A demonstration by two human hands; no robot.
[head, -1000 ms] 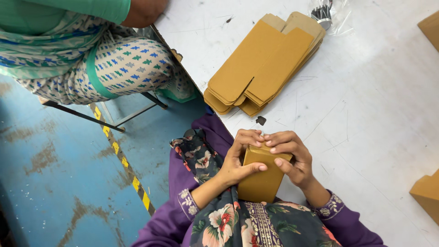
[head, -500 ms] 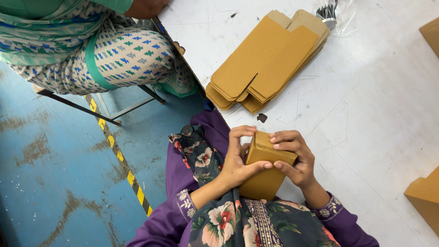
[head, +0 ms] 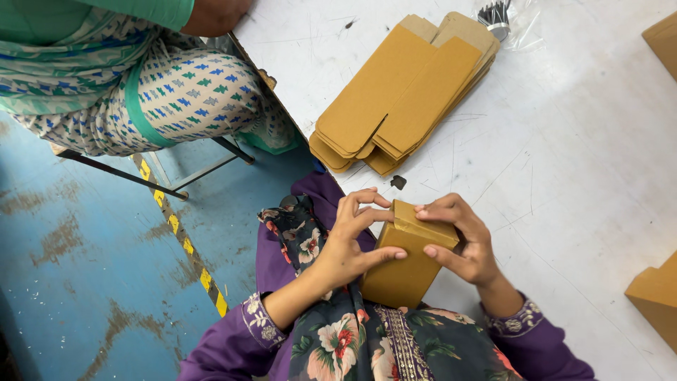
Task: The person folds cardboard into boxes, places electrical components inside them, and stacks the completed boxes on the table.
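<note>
1. Since half a second ago: small brown cardboard box (head: 407, 259) tipped slightly, top end turned more toward the camera, left thumb shifted down along the front face; one second ago, both sets of fingers bunched over the top end, now spread apart to the sides.
2. Held over the lap at the near edge of the white table (head: 578, 176), partly above the table's corner, between both hands.
3. Left hand (head: 349, 240): fingers curled and closed around the box's left side, index finger arched over the upper corner, thumb laid flat across the front face.
4. Right hand (head: 462, 240): fingers narrow and closed on the top right edge, fingertips pressing the top flap, thumb tucked under the side.
5. Progress, as a judgement: body already erected into a rectangular tube, top flap folded over and looking nearly tucked shut; bottom end hidden against the floral clothing, so cannot tell whether closed.
6. Look of the box: plain kraft brown, upright oblong, crisp edges, slight seam along the top flap, no dents visible.
7. Farther up the table: stack of flat unfolded carton blanks (head: 402, 95), fanned, many untouched.
8. Beyond the stack: clear plastic bag with dark metal parts (head: 497, 17).
9. Right edge: corners of other brown boxes (head: 652, 296).
10. Left: another seated person's patterned trousers (head: 176, 92), blue floor with yellow-black tape (head: 180, 240).
</note>
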